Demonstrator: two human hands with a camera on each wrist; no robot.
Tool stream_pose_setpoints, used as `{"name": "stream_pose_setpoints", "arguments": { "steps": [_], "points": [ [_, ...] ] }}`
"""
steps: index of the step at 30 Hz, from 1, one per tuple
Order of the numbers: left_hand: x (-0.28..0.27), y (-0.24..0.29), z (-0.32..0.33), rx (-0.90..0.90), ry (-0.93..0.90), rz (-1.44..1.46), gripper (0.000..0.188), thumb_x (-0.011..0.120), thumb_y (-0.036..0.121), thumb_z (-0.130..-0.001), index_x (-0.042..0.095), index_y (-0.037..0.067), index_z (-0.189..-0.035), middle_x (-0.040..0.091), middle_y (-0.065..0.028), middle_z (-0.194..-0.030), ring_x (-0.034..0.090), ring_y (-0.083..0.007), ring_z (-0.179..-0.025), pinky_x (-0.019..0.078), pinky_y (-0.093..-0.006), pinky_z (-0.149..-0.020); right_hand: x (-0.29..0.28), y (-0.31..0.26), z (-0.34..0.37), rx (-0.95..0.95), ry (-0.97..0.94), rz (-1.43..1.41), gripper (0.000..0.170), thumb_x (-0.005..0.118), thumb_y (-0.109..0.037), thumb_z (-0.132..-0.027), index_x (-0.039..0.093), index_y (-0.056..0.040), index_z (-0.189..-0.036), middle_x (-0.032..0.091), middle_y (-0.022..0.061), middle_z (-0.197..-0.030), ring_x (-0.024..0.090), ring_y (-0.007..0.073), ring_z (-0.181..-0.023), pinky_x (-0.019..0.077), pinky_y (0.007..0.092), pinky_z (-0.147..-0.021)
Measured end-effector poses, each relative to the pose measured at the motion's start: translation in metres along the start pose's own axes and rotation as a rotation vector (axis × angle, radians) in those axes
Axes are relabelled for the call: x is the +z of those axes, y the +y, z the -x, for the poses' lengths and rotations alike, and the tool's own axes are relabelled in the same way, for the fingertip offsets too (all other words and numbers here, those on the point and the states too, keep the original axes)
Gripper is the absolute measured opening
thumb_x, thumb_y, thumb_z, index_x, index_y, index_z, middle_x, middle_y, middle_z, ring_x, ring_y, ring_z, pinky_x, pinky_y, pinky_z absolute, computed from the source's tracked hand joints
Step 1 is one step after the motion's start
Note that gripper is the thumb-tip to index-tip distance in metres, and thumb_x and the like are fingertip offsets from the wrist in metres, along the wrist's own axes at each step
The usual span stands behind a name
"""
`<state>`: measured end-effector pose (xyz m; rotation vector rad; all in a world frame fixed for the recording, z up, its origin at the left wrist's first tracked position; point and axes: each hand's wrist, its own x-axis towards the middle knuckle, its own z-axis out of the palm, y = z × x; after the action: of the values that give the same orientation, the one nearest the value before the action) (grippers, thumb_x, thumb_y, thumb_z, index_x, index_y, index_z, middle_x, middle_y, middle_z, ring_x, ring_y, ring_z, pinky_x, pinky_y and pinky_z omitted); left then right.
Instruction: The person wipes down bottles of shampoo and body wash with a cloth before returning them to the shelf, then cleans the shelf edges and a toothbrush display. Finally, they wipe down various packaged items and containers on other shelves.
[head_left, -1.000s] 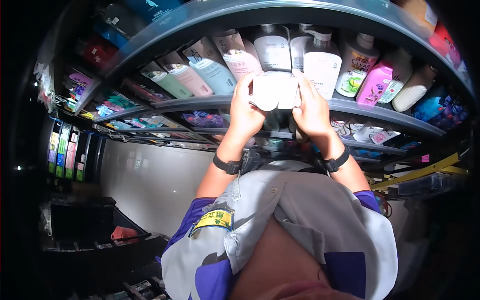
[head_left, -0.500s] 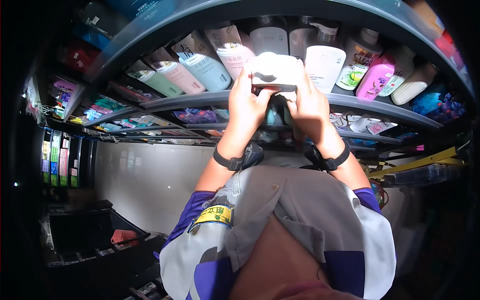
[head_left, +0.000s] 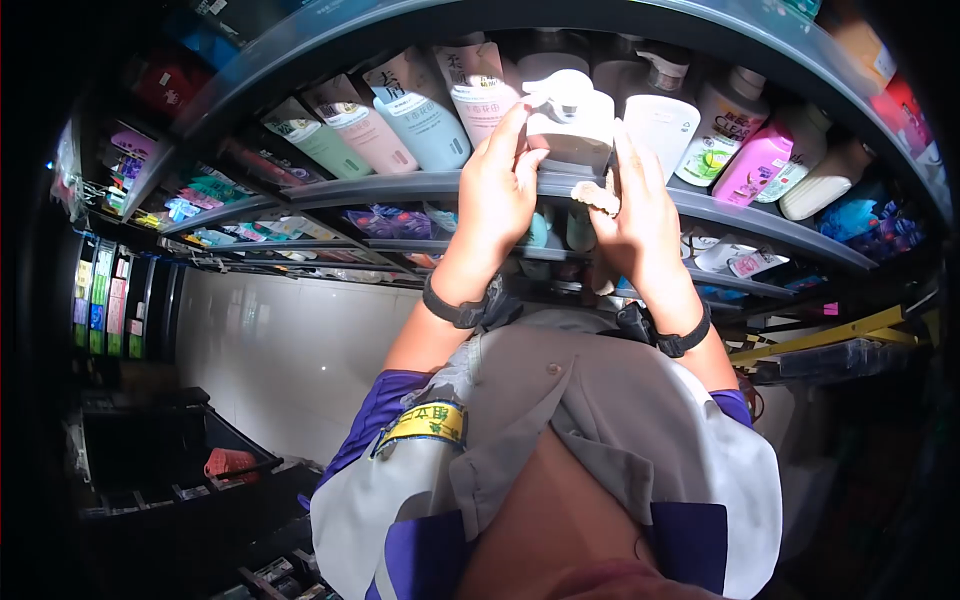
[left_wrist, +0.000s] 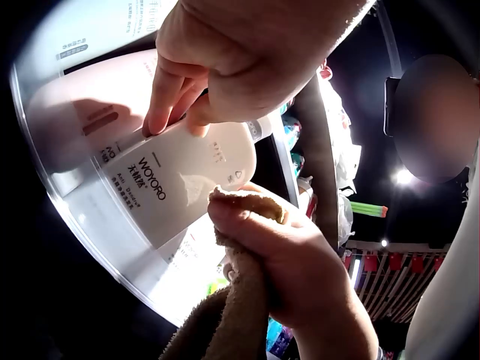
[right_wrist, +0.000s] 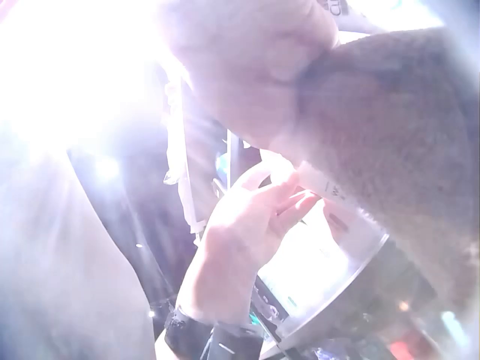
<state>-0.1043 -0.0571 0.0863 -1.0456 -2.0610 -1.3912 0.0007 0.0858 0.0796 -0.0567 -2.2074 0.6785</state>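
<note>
Head view places the white pump bottle (head_left: 573, 125) between the two hands at the front of a shelf (head_left: 750, 222), before a row of standing bottles; whether its base rests on the shelf I cannot tell. It should handle as a stiff, fairly weighty thing if full, smooth enough to slip, and unlikely to break, though the pump head (head_left: 560, 90) looks the weak spot. The broad sides below the shoulder seem the best hold. There the left hand (head_left: 497, 185) pinches one edge, thumb and fingertips together. The right hand (head_left: 643, 205) clamps a cloth (head_left: 592, 195) under its thumb, its fingers lying straight along the opposite side; whether they touch is unclear. The bottle is flat-fronted with rounded shoulders, glaring white where the light strikes. Left wrist view shows dark WOYORO lettering (left_wrist: 152, 178) above smaller print, and a greyish collar (left_wrist: 259, 129) at the neck.
</note>
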Motion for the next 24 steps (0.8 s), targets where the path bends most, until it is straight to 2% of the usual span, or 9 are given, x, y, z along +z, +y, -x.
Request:
{"name": "stream_pose_setpoints", "arguments": {
  "steps": [1,5,9,11,14,16,18,20,24],
  "points": [
    [-0.001,0.004,-0.003,0.016,0.036,0.01,0.049,0.065,-0.005,-0.088,0.056,0.004,-0.135,0.07,-0.0133,-0.104,0.069,-0.0171,-0.086,0.0551,-0.0291,-0.08,-0.002,0.001,-0.001,0.034,-0.039,-0.017,0.077,0.074,-0.009,-0.077,0.04,-0.005,-0.146,0.052,0.0235,-0.136,0.057,0.0411,-0.118,0.0522,0.041,-0.093],
    [-0.006,0.002,-0.008,0.018,0.02,-0.015,0.039,0.065,-0.002,-0.091,0.061,0.003,-0.129,0.072,-0.013,-0.094,0.069,-0.0172,-0.08,0.055,-0.0285,-0.076,-0.003,0.001,-0.002,0.065,-0.075,-0.006,0.079,0.074,-0.008,-0.076,0.039,-0.006,-0.147,0.053,0.0233,-0.134,0.057,0.041,-0.116,0.0521,0.0415,-0.092],
    [-0.008,0.003,-0.003,0.051,0.013,-0.079,0.038,0.066,0.0,-0.09,0.061,0.001,-0.128,0.071,-0.014,-0.098,0.07,-0.0181,-0.082,0.0554,-0.0292,-0.077,-0.001,-0.003,0.005,0.056,-0.059,-0.008,0.077,0.076,-0.01,-0.075,0.042,-0.0017,-0.144,0.056,0.0245,-0.131,0.058,0.041,-0.117,0.0519,0.0414,-0.093],
    [-0.006,0.002,0.004,0.077,0.061,-0.002,0.036,0.07,0.004,-0.088,0.062,0.002,-0.123,0.069,-0.0203,-0.103,0.071,-0.0288,-0.088,0.0561,-0.0333,-0.077,-0.001,-0.004,0.01,0.029,-0.029,-0.017,0.075,0.076,-0.01,-0.075,0.044,0.0,-0.142,0.057,0.0252,-0.13,0.059,0.041,-0.117,0.0516,0.0414,-0.095],
    [-0.01,0.006,0.012,0.067,0.058,0.021,0.038,0.073,0.005,-0.086,0.062,0.0,-0.122,0.069,-0.0188,-0.102,0.071,-0.0273,-0.087,0.0561,-0.033,-0.077,-0.006,-0.004,0.017,0.016,-0.012,-0.053,0.074,0.078,-0.011,-0.073,0.047,0.0034,-0.139,0.059,0.0274,-0.128,0.061,0.041,-0.116,0.0508,0.041,-0.098],
    [-0.018,0.009,0.015,0.141,0.053,-0.018,0.04,0.075,0.004,-0.084,0.062,-0.002,-0.121,0.069,-0.0177,-0.101,0.071,-0.0258,-0.085,0.056,-0.0326,-0.076,-0.008,-0.004,0.022,0.029,-0.065,-0.09,0.073,0.077,-0.012,-0.074,0.048,0.0028,-0.138,0.057,0.027,-0.131,0.062,0.039,-0.113,0.0538,0.0388,-0.091],
    [-0.021,0.007,0.02,0.109,0.002,-0.04,0.039,0.074,0.003,-0.084,0.062,-0.002,-0.121,0.069,-0.0175,-0.101,0.07,-0.0254,-0.084,0.056,-0.0325,-0.076,-0.006,-0.001,0.025,0.042,-0.117,-0.097,0.074,0.076,-0.01,-0.072,0.047,0.0028,-0.139,0.056,0.0268,-0.133,0.064,0.0382,-0.111,0.0543,0.0388,-0.089],
    [-0.018,0.007,0.027,0.101,-0.001,-0.029,0.04,0.073,0.001,-0.084,0.062,-0.003,-0.122,0.069,-0.018,-0.101,0.069,-0.0256,-0.083,0.0559,-0.0328,-0.075,-0.004,0.001,0.03,0.076,-0.147,-0.153,0.076,0.076,-0.01,-0.072,0.045,0.0029,-0.14,0.056,0.0266,-0.133,0.067,0.0378,-0.101,0.0561,0.0403,-0.082],
    [-0.013,0.006,0.028,0.181,0.047,-0.067,0.04,0.071,-0.003,-0.083,0.062,-0.005,-0.121,0.069,-0.0188,-0.098,0.068,-0.028,-0.08,0.0553,-0.0336,-0.074,0.005,0.011,0.039,-0.066,0.001,-0.169,0.079,0.074,-0.006,-0.069,0.044,0.0048,-0.141,0.063,0.0261,-0.119,0.065,0.0418,-0.099,0.0538,0.0408,-0.084]
  ]
}}
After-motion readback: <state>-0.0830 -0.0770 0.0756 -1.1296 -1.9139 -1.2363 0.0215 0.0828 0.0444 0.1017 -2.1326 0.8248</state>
